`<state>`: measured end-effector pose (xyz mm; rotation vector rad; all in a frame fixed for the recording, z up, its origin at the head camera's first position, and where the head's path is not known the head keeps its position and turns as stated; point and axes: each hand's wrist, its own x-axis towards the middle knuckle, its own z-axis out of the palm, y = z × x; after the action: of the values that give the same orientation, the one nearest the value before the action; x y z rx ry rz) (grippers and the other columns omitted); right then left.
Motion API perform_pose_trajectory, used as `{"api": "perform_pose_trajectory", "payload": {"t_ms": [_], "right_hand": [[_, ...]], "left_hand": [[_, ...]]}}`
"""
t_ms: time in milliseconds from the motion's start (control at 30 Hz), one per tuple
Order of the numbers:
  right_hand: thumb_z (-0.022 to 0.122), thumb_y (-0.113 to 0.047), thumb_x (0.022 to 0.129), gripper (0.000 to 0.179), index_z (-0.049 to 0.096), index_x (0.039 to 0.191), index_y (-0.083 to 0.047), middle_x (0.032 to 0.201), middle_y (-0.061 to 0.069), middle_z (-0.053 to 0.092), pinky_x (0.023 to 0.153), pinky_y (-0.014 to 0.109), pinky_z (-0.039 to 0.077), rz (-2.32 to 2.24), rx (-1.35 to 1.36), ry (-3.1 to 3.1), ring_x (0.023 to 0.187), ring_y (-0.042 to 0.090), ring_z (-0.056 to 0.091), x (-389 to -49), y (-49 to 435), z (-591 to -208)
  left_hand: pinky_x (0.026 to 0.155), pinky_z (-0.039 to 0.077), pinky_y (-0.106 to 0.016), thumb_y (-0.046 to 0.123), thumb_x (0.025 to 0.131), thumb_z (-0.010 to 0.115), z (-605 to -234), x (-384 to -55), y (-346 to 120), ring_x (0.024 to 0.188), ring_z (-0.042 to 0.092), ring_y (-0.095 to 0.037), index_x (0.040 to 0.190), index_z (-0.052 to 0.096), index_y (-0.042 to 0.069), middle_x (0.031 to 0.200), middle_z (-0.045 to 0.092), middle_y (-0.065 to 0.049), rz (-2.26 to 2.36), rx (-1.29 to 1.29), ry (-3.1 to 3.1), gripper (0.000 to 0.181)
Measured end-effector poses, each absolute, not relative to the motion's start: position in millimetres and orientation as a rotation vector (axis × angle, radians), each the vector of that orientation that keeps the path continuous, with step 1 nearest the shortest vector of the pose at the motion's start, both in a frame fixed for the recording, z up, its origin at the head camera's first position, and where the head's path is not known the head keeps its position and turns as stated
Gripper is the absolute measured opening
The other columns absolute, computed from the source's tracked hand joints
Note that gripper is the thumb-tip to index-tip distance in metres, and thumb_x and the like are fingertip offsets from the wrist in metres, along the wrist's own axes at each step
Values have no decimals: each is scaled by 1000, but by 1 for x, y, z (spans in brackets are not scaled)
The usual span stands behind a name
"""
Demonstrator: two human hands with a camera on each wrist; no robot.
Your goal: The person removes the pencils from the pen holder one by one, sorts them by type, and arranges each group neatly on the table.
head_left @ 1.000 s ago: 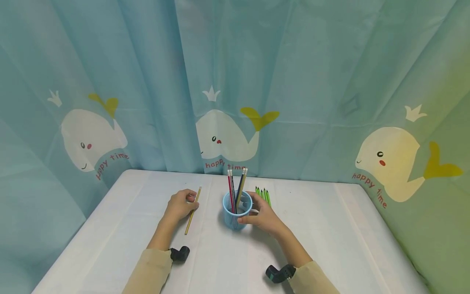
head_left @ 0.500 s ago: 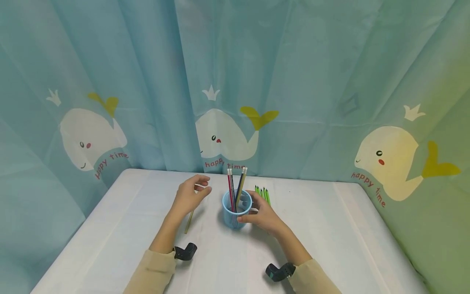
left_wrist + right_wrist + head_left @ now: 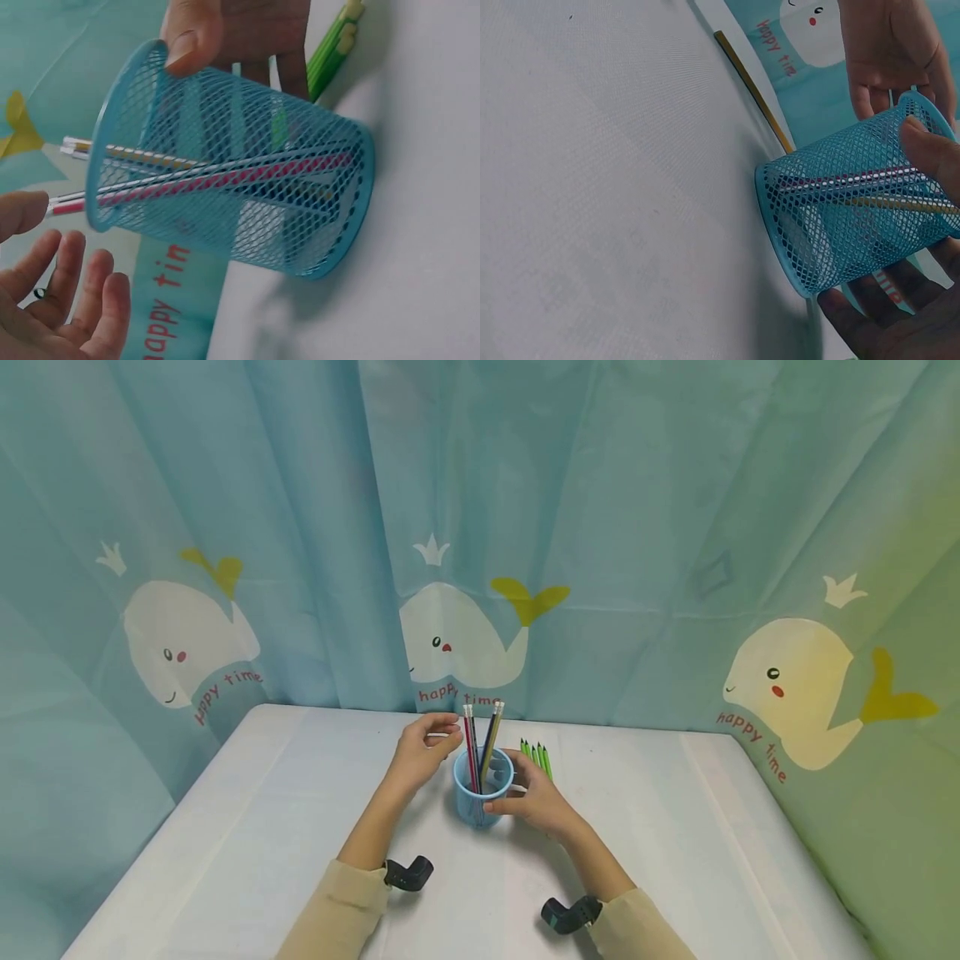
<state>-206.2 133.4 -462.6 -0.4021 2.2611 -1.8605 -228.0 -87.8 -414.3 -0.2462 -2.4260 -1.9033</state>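
Observation:
A blue mesh pencil cup (image 3: 470, 812) stands upright on the table, with several pencils (image 3: 217, 180) leaning inside it. My right hand (image 3: 546, 803) holds the cup from the right, thumb in front near the rim and fingers round the far side. On the left, my left hand (image 3: 422, 753) is raised beside the cup's rim, its fingers loosely bent and apart. In the left wrist view its thumb is by the eraser ends of a red pencil (image 3: 75, 208) and a dark one; whether it touches them I cannot tell. A gold pencil (image 3: 754, 91) lies on the table, hidden behind my left arm in the head view.
Several green pencils (image 3: 537, 756) lie side by side behind my right hand. The white table (image 3: 660, 827) ends at a blue-green curtain (image 3: 637, 568) printed with whales. A black camera sits on each wrist.
My left hand has let go of the gold pencil on the table, risen and moved right to the cup's rim. The right hand and cup have stayed in place.

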Motion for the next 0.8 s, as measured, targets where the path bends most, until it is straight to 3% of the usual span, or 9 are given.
{"api": "perform_pose_trajectory", "payload": {"t_ms": [267,533,800], "right_hand": [[88,-10,71,82,48,143,-13,141,10,55,107,52,46,-1862,-427,2280,127,36,55,-207,133,-465],[88,-9,72,80,48,142,-12,136,12,58,103,49,50,-1870,-470,2321,122,36,59,-212,129,-468],[85,-4,75,79,46,144,-10,141,18,53,106,51,47,-1914,-481,2295,128,42,53,-211,127,-469]], "left_hand": [[86,58,-35,18,94,70,-422,-231,-81,100,67,-23,126,64,5,115,67,-12,-1933,-243,-2417,35],[88,57,-37,20,93,71,-431,-242,-78,95,68,-21,114,69,6,109,69,-9,-1819,-236,-2474,26],[86,57,-38,26,91,74,-431,-244,-76,93,68,-19,108,70,11,107,71,-4,-1686,-231,-2544,23]]}}
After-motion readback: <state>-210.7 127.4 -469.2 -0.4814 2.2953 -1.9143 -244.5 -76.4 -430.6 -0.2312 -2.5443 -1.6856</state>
